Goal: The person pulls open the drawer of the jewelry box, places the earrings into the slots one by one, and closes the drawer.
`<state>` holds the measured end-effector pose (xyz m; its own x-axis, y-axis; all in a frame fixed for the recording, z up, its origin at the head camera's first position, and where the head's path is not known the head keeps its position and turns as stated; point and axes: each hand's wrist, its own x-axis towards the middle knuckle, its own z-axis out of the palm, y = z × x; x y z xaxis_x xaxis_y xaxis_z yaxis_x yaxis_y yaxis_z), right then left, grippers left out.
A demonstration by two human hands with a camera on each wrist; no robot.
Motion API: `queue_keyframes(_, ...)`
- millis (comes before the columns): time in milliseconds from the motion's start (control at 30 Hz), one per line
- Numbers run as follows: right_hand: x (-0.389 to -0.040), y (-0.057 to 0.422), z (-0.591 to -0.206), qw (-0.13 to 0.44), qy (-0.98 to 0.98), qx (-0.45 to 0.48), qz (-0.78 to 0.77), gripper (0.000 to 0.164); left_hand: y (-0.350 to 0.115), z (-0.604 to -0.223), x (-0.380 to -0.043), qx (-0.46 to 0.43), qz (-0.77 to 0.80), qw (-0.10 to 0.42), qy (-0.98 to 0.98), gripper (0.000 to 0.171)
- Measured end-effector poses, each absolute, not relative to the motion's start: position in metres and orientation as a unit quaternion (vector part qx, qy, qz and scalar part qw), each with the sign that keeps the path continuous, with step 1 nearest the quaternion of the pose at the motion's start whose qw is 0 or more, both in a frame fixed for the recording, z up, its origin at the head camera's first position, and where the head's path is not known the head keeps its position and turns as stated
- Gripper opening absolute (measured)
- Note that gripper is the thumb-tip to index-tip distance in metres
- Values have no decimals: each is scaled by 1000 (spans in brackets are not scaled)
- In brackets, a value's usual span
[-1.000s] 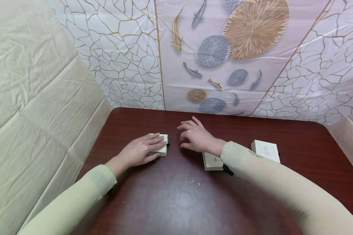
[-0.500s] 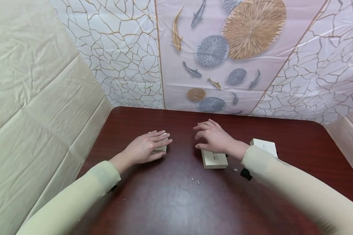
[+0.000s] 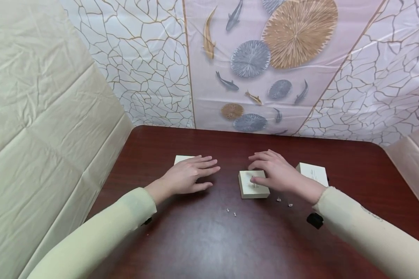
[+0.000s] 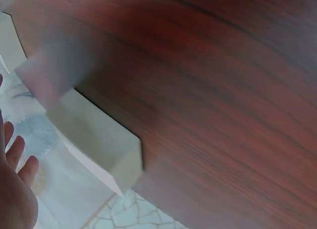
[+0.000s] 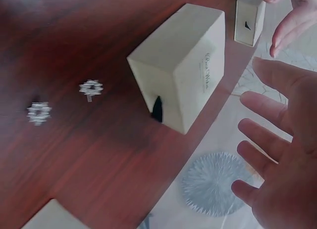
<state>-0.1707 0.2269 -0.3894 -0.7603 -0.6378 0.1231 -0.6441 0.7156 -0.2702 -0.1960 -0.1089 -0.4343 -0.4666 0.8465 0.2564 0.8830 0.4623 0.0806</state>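
My left hand (image 3: 192, 176), fingers spread and holding nothing, is over the front right part of a small cream box (image 3: 181, 158) and hides most of it. That box (image 4: 101, 135) shows its plain side in the left wrist view. My right hand (image 3: 277, 170) hovers over a middle cream box (image 3: 251, 192), fingers loosely bent and empty. In the right wrist view this box (image 5: 183, 61) has dark lettering and a black pull tab. Beside it lie two sparkling, flower-shaped stud earrings (image 5: 90, 88). Two smaller silvery pieces (image 3: 231, 212) lie nearer to me.
A third cream box (image 3: 314, 173) stands behind my right forearm. The dark red wooden table (image 3: 202, 240) reaches back to a patterned cloth (image 3: 227, 89). Pale fabric (image 3: 49, 116) hangs at the left side.
My left hand has slid rightward off part of the left box. My right hand has moved right and slightly nearer, so the middle box and the two earrings beside it now show.
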Motion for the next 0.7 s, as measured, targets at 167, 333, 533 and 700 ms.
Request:
queue_keyframes(167,-159,241,-391,10,-932,328,155,33,-88,-432,-195,-522,-94,85,-844,53)
queue_keyframes(333,-148,252,-394,30,-933,324,153,36,-69,-430,-194,-538,-84,63,-837,54)
queue_keyframes(533,-138,261,-394,39,-934,318,157,34,-49,-429,-192,-554,-75,47,-828,54)
queue_keyframes(700,-131,268,-396,44,-935,313,162,35,-35,-430,-193,-562,-68,37,-823,54)
